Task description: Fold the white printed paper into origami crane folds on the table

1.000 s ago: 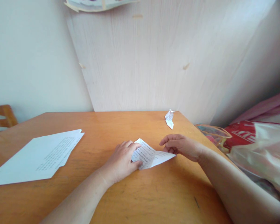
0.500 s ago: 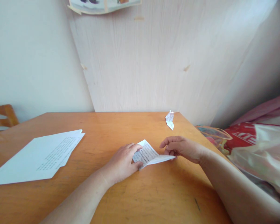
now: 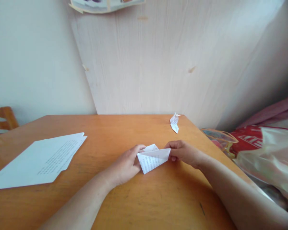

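Note:
A folded sheet of printed paper is between my hands, over the middle of the wooden table. One flap of it stands up and faces me, with rows of small print on it. My left hand grips its left side; the thumb is partly hidden behind the flap. At the right corner, my right hand pinches the paper with curled fingers. Farther back, near the table's far right corner, stands a small folded paper crane, touched by neither hand.
On the left of the table lies a stack of paper sheets, the top one partly printed. A wooden chair stands beyond the left edge. Past the right edge are plastic bags and a red bag. A pale wall panel rises behind.
The paper's near flap has swung up from lying open and now faces me. My right hand has moved slightly left and closed on its right corner. My left hand stays at the left side.

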### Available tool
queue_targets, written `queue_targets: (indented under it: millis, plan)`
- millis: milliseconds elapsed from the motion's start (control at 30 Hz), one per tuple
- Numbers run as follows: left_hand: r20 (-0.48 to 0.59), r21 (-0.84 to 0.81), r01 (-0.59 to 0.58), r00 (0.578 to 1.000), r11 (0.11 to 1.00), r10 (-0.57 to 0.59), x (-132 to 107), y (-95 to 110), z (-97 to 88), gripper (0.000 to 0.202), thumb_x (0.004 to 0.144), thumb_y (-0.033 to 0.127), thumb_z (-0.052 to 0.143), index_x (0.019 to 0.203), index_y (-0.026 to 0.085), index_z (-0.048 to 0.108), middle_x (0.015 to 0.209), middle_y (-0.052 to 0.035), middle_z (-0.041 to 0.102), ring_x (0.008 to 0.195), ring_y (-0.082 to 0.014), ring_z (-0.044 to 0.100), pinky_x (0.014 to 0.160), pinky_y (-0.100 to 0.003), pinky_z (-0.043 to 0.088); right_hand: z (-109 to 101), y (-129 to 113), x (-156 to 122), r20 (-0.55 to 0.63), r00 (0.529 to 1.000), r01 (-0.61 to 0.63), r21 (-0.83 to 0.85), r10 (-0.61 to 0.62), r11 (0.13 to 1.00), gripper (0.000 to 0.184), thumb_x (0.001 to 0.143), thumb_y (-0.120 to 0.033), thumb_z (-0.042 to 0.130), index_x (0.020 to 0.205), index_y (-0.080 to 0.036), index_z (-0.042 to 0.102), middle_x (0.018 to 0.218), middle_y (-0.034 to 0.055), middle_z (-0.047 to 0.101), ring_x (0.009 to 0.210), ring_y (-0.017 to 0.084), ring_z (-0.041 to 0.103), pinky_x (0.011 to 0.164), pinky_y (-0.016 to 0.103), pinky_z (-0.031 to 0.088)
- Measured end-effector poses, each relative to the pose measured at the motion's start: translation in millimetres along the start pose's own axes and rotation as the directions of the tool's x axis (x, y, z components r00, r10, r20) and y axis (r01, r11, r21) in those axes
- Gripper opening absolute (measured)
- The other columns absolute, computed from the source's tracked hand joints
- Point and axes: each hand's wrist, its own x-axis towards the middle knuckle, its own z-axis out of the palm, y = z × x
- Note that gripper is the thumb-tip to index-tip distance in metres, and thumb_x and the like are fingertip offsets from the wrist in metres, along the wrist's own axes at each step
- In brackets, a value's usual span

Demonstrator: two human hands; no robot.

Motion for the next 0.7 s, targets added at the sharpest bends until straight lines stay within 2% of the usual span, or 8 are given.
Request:
queue_targets:
  millis: [167, 233, 367, 433, 533, 700]
  plan:
    - [-0.055, 0.053, 0.061, 0.997, 0.997, -0.058, 0, -9, 1.6, 0.049, 0.089, 0.024, 0.058, 0.136, 0.023, 0.045, 0.13, -0.0104, 0.064, 0.124, -0.0228, 0.058, 0.106, -0.039, 0.045, 0, 4, 1, 0.014, 1.0, -0.011, -0.038, 0.011, 0.999, 0.017, 0.073, -0.015, 0.054, 0.084, -0.019, 0.066, 0.073, 0.0, 0.064, 0.064, 0.013, 0.054, 0.058, 0.025, 0.04]
    - [-0.062, 0.072, 0.052, 0.997, 0.996, -0.048, -1, -8, 1.6, 0.046, 0.089, 0.023, 0.056, 0.134, 0.023, 0.047, 0.127, -0.0096, 0.066, 0.124, -0.0225, 0.059, 0.106, -0.039, 0.045, -4, 3, -2, 0.053, 0.999, -0.007, -0.098, 0.012, 0.995, 0.023, 0.069, -0.011, 0.052, 0.087, -0.019, 0.066, 0.079, 0.0006, 0.066, 0.068, 0.014, 0.058, 0.061, 0.025, 0.043]
    - [-0.053, 0.085, 0.048, 0.998, 0.995, -0.044, -1, -5, 1.0, 0.043, 0.088, 0.021, 0.054, 0.131, 0.024, 0.048, 0.126, -0.0086, 0.066, 0.122, -0.0218, 0.06, 0.105, -0.039, 0.046, -11, -4, -11, 0.183, 0.983, 0.076, -0.277, -0.025, 0.958, 0.037, 0.067, -0.007, 0.054, 0.099, -0.021, 0.067, 0.085, 0.0006, 0.069, 0.074, 0.015, 0.06, 0.061, 0.024, 0.042]
    - [-0.037, 0.087, 0.048, 0.998, 0.995, -0.045, -1, -4, 0.3, 0.043, 0.088, 0.021, 0.054, 0.131, 0.024, 0.048, 0.128, -0.0089, 0.065, 0.123, -0.0218, 0.06, 0.106, -0.039, 0.046, -10, -9, -16, 0.239, 0.971, 0.116, -0.362, -0.028, 0.925, 0.042, 0.068, -0.007, 0.057, 0.106, -0.022, 0.066, 0.083, 0.0002, 0.067, 0.071, 0.015, 0.058, 0.06, 0.024, 0.041]
    - [-0.021, 0.098, 0.044, 0.999, 0.994, -0.042, -1, -3, -0.5, 0.044, 0.087, 0.021, 0.055, 0.13, 0.024, 0.048, 0.13, -0.0094, 0.064, 0.124, -0.0225, 0.059, 0.107, -0.041, 0.046, -6, -15, -20, 0.24, 0.97, 0.154, -0.445, -0.048, 0.882, 0.043, 0.072, -0.011, 0.063, 0.112, -0.023, 0.065, 0.082, 0.0007, 0.065, 0.069, 0.015, 0.057, 0.06, 0.025, 0.042]
    - [-0.002, 0.126, 0.037, 0.999, 0.991, -0.037, -2, 0, -2.7, 0.044, 0.086, 0.02, 0.055, 0.129, 0.024, 0.052, 0.133, -0.0092, 0.063, 0.126, -0.0234, 0.058, 0.108, -0.042, 0.044, -3, -18, -20, 0.232, 0.969, 0.174, -0.419, -0.08, 0.891, 0.032, 0.081, -0.022, 0.066, 0.112, -0.024, 0.066, 0.083, 0.0015, 0.066, 0.07, 0.015, 0.057, 0.06, 0.025, 0.042]
